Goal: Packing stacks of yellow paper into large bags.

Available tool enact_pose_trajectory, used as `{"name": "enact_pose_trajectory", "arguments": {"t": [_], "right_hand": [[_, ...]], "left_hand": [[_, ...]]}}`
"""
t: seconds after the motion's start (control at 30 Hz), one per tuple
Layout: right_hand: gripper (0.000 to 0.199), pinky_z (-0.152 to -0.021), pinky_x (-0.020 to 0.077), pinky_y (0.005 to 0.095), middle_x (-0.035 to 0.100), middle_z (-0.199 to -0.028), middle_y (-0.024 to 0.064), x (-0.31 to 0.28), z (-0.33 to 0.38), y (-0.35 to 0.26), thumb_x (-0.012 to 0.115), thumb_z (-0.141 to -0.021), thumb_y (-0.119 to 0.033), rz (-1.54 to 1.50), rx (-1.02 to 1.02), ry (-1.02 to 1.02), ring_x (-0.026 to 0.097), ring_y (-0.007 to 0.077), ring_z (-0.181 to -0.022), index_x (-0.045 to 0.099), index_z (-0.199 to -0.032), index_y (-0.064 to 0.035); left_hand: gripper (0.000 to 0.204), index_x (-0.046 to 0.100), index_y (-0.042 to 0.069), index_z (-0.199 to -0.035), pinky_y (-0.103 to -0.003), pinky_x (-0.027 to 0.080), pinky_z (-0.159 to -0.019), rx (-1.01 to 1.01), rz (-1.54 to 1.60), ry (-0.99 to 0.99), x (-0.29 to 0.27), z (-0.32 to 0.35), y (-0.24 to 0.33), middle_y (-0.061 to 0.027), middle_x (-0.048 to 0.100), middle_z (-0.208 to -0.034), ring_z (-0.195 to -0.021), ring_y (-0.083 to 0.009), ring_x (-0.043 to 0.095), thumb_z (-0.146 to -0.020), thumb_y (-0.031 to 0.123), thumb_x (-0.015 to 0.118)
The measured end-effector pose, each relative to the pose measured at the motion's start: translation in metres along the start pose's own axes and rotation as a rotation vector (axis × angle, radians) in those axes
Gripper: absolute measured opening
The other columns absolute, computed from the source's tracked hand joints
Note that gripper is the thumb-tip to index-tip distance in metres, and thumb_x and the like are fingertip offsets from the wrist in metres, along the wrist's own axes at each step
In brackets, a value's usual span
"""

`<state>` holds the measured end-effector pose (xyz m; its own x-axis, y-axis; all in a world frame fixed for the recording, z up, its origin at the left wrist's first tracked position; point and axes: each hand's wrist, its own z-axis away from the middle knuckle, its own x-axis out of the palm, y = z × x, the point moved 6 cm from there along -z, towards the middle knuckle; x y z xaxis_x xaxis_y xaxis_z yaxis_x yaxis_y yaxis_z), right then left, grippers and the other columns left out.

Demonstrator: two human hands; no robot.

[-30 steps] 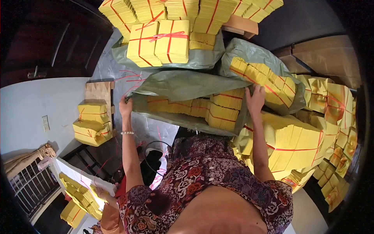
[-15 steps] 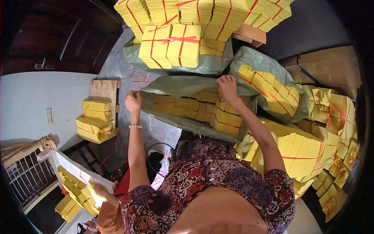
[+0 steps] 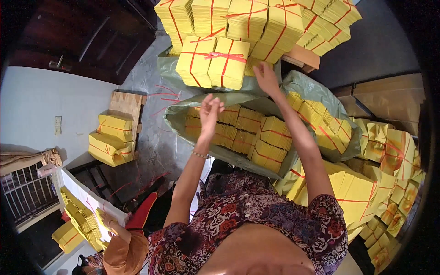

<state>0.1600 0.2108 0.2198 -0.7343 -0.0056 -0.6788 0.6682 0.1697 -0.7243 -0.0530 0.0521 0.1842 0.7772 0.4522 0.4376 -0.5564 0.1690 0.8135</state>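
A green woven plastic sack (image 3: 176,120) lies with its mouth spread wide in front of me, and rows of yellow paper bundles (image 3: 250,120) tied with red strips fill it. Over its far left part hovers my left hand (image 3: 211,112), bare, its fingers loosely bent and apart. My right hand (image 3: 267,79) reaches past the sack's far rim, beside a pair of yellow paper bundles (image 3: 228,68) joined by a red strip. Its fingers are slightly curled and apart, with nothing visible in them; whether they touch the stack behind is unclear.
Taller tied yellow stacks (image 3: 247,20) rise at the back. Another filled green sack (image 3: 350,137) sits to the right, near more yellow bundles (image 3: 353,185). Red strips (image 3: 167,94) litter the floor. At lower left, a co-worker's hand (image 3: 107,222) touches yellow paper on a white table.
Both hands have let go of the sack's rim. My left hand has moved right over the sack; the right has gone farther away toward the tied bundles. The view has shifted slightly.
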Motion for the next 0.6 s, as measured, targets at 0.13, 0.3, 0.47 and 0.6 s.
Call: {"name": "enact_pose_trajectory", "arguments": {"t": [0.13, 0.3, 0.47, 0.6], "right_hand": [[0.055, -0.089, 0.0416, 0.0447, 0.055, -0.111, 0.0251, 0.022, -0.065, -0.030, 0.052, -0.088, -0.045, -0.073, -0.016, -0.088, 0.053, 0.0382, -0.105, 0.049, -0.117, 0.0018], [0.061, -0.092, 0.0408, 0.0423, 0.053, -0.116, 0.0254, 0.048, -0.098, -0.014, 0.058, -0.083, -0.048, -0.056, -0.010, -0.084, 0.051, 0.0374, -0.111, 0.048, -0.118, 0.0018], [0.059, -0.093, 0.0412, 0.0399, 0.054, -0.117, 0.0217, 0.051, -0.085, -0.022, 0.063, -0.080, -0.047, -0.194, -0.004, -0.062, 0.052, 0.0345, -0.111, 0.049, -0.115, -0.0009], [0.050, -0.088, 0.0430, 0.0392, 0.057, -0.114, 0.0161, 0.039, -0.077, -0.022, 0.066, -0.080, -0.040, -0.191, 0.047, -0.060, 0.055, 0.0311, -0.107, 0.051, -0.113, -0.0052]], "left_hand": [[0.067, 0.032, 0.002, -0.130, -0.033, 0.047, -0.090, -0.236, 0.305, 0.044, 0.019, -0.034, -0.020, -0.0175, 0.041, -0.121, -0.109, -0.0242, 0.049, -0.082, 0.028, 0.071], [0.115, 0.001, 0.005, -0.145, -0.045, 0.017, -0.113, -0.359, 0.480, 0.074, 0.047, -0.062, -0.026, -0.0243, 0.000, -0.145, -0.136, -0.0339, 0.008, -0.070, 0.043, 0.079], [0.107, 0.011, 0.006, -0.143, -0.047, 0.010, -0.114, -0.185, 0.525, -0.071, 0.049, -0.082, -0.017, -0.0177, 0.018, -0.144, -0.135, -0.0335, 0.018, -0.070, 0.046, 0.077], [0.097, 0.017, 0.007, -0.142, -0.048, 0.012, -0.113, -0.278, 0.411, -0.044, 0.044, -0.086, -0.032, -0.0144, 0.017, -0.146, -0.135, -0.0324, 0.018, -0.075, 0.056, 0.066]]}}
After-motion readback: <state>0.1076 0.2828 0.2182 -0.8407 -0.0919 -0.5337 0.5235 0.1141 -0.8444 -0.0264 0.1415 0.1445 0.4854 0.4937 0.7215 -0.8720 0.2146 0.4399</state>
